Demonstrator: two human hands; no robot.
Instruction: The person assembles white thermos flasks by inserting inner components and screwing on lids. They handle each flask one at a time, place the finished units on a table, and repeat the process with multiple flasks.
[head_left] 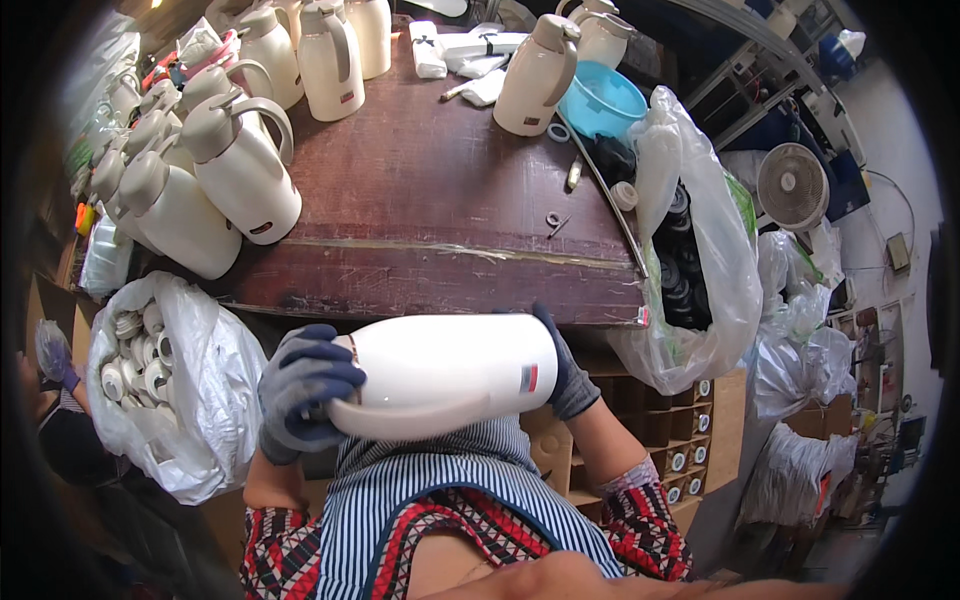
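A cream-white vacuum jug lies on its side in the air before my body, just off the table's front edge. Around its top end at the left, my left hand, in a grey and navy glove, has its fingers curled. The lid under those fingers is mostly hidden. My right hand, gloved too, presses on the base at the right, its fingers largely behind the jug. The handle runs along the side nearest me, and a small red and blue label sits near the base.
The dark red table bears several upright jugs at left and one jug near a blue basin. Bags of white parts and dark parts flank the table. A divided carton stands at lower right.
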